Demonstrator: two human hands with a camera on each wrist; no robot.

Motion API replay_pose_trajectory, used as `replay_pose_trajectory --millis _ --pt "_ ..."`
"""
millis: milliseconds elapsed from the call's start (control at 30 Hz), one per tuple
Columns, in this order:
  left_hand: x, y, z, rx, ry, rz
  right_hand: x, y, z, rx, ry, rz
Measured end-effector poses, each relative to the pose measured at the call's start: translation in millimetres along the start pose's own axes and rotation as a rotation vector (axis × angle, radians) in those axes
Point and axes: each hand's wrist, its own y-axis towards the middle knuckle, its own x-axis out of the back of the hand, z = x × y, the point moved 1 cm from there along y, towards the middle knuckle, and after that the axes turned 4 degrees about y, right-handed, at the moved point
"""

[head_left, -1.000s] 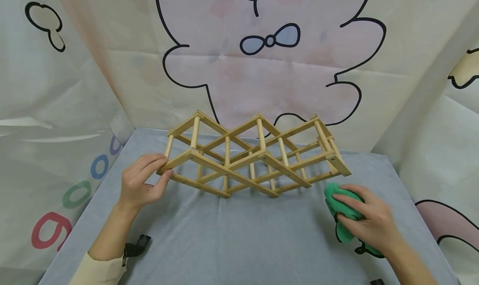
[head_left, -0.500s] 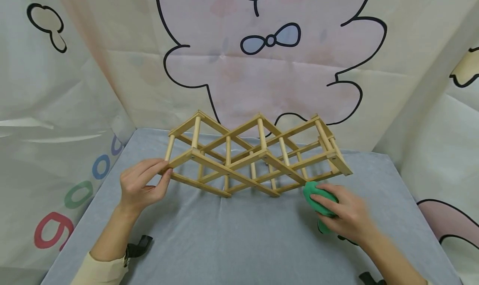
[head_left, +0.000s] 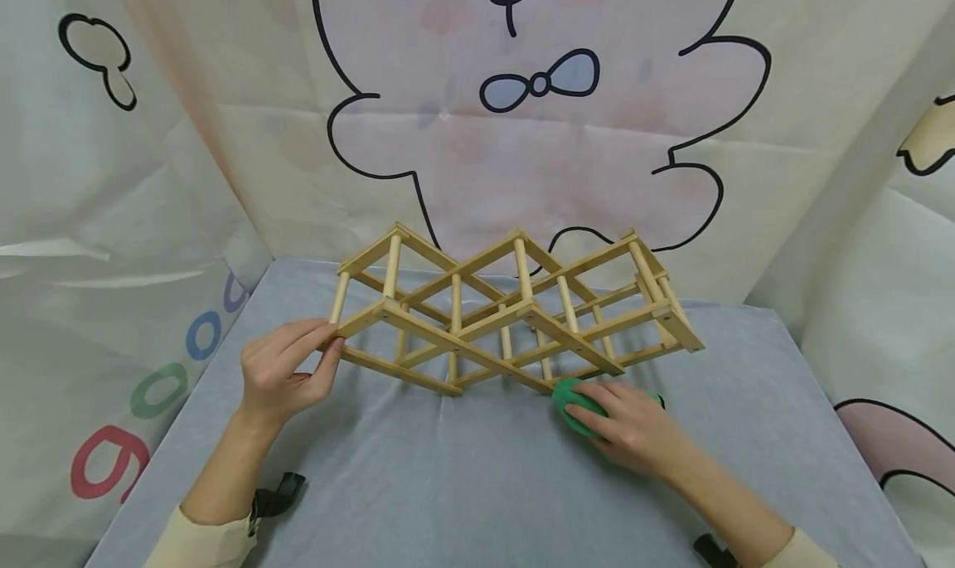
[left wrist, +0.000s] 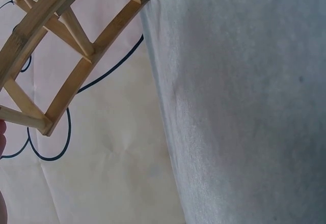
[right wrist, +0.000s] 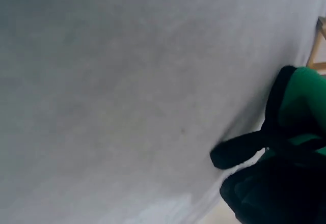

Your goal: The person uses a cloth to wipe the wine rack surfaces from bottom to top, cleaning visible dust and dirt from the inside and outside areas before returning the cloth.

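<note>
A folding wooden wine rack (head_left: 468, 347) of crossed slats and round dowels stands expanded on the table. My left hand (head_left: 291, 369) pinches its lower left corner between thumb and fingers. Part of the same rack (left wrist: 74, 86) fills the upper left of the left wrist view, where only bits of fingers show at the edge. A bunched green cloth (head_left: 570, 406) is gripped in my right hand (head_left: 634, 431), touching or very near the rack's lower front edge, right of its middle. The right wrist view catches the green cloth (right wrist: 305, 96) with its black edging and a dark strap.
Blue-grey fabric (head_left: 462, 502) covers the table. A printed backdrop (head_left: 537, 153) hangs close behind the rack, and similar sheets rise at both sides. A black device (head_left: 278, 495) is worn at the left wrist.
My right hand has moved left with the green cloth, from beyond the rack's right end to its lower front edge. The left hand and the rack stay in place.
</note>
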Motion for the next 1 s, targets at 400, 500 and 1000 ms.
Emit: replay_pose_trajectory --millis 400,500,1000 --pt "1.3 0.2 -2.2 0.009 0.013 0.009 -24 9.6 1 0.002 -0.158 0.223" --pt "1.6 0.6 -2.4 0.011 0.013 0.013 -25 13.1 0 0.011 -0.158 0.213" --pt "0.0 0.5 -2.9 0.015 0.012 0.005 -27 64.4 15 0.082 -0.209 0.067"
